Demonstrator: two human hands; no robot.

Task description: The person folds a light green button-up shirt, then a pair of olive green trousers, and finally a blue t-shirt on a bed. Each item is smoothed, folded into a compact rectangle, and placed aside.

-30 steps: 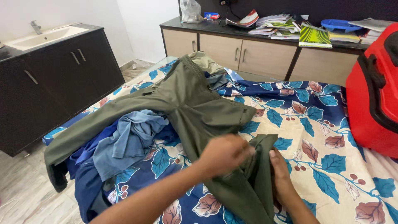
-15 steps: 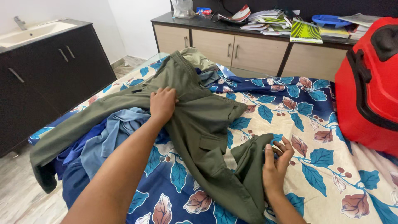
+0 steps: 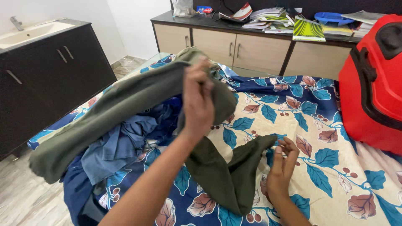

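Left hand [image 3: 199, 100] is clenched on the olive trousers [image 3: 125, 100], a bunch of cloth near the waist being held raised above the bed [image 3: 331, 125]. Right hand [image 3: 281, 167] is seen at the near side of the bed, fingers loosely curled beside the end of one trouser leg; whether that cloth is pinched or only touched cannot be told. Trousers are noted as lying across the middle of the bed: one leg is draped toward the bed's left edge, the other hangs from the raised hand down to the sheet by the right hand. A heap of blue clothes [image 3: 121, 146] is seen under the trousers on the left half of the bed. A red case [image 3: 372, 83] rests on the bed's right side. Step judged in hand: the trousers are being lifted clear of the heap. For any next move, a sure grip by the right hand on the leg end would be called for, and the cloth would need to be kept free of the blue clothes.
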